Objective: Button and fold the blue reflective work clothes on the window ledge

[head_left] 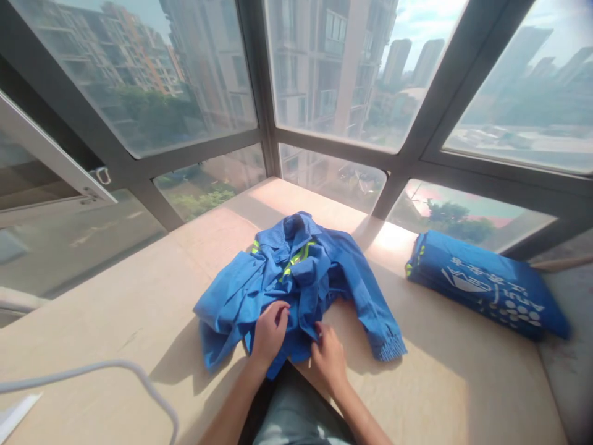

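Note:
A blue work jacket (278, 272) with yellow-green reflective strips lies rumpled on the pale surface in front of me, its collar at the far end. One sleeve stretches toward the lower right and ends in a gathered cuff. My left hand (269, 334) is on the near front of the jacket, its fingers curled and closed on the cloth. To its right, my right hand (330, 355) pinches the jacket's near front edge. The fingertips of both hands are partly hidden by the folds.
A folded blue bundle (486, 284) with white printing lies at the right, beside the wall. Large framed windows (340, 68) rise behind the wooden surface (152, 290). A grey cable (111, 364) curves across the lower left, near a white flat item (18, 417). An opened window sash (50, 167) juts in at left.

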A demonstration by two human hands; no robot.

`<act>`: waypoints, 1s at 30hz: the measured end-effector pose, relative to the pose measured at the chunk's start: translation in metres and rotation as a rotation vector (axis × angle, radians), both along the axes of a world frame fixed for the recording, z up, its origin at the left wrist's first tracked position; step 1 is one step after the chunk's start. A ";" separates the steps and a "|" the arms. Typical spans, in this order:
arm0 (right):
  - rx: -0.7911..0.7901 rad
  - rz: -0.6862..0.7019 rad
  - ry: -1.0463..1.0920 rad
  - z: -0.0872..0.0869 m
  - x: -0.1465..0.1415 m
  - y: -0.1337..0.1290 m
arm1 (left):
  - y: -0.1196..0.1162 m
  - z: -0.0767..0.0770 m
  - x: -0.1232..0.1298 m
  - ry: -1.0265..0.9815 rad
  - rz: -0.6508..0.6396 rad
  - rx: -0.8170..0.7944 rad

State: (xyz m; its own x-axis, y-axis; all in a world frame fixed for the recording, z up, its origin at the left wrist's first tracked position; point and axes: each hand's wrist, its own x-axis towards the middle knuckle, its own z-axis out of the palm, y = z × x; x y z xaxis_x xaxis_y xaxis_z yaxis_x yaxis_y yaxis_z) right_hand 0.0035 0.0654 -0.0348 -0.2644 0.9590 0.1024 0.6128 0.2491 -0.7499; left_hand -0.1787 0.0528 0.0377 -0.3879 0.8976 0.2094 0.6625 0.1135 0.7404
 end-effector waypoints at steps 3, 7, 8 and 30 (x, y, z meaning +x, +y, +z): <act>-0.242 -0.006 0.319 0.018 0.013 0.034 | -0.029 -0.025 0.022 0.208 -0.115 0.015; -0.330 0.157 0.433 0.057 0.030 0.067 | -0.033 -0.037 0.028 0.368 -0.145 0.035; -0.323 0.201 0.412 0.066 0.034 0.072 | -0.029 -0.033 0.026 0.353 -0.147 0.041; 0.127 0.287 0.052 0.079 0.016 0.055 | 0.006 -0.001 0.042 -0.073 -0.122 0.003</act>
State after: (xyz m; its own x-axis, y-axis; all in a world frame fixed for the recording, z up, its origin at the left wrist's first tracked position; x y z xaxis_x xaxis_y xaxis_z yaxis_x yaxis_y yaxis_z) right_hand 0.0194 0.1201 0.0447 -0.5131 0.8248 0.2374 0.4655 0.4998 -0.7304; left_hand -0.1366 0.0587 0.0366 -0.2902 0.9385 0.1871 0.6153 0.0332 0.7876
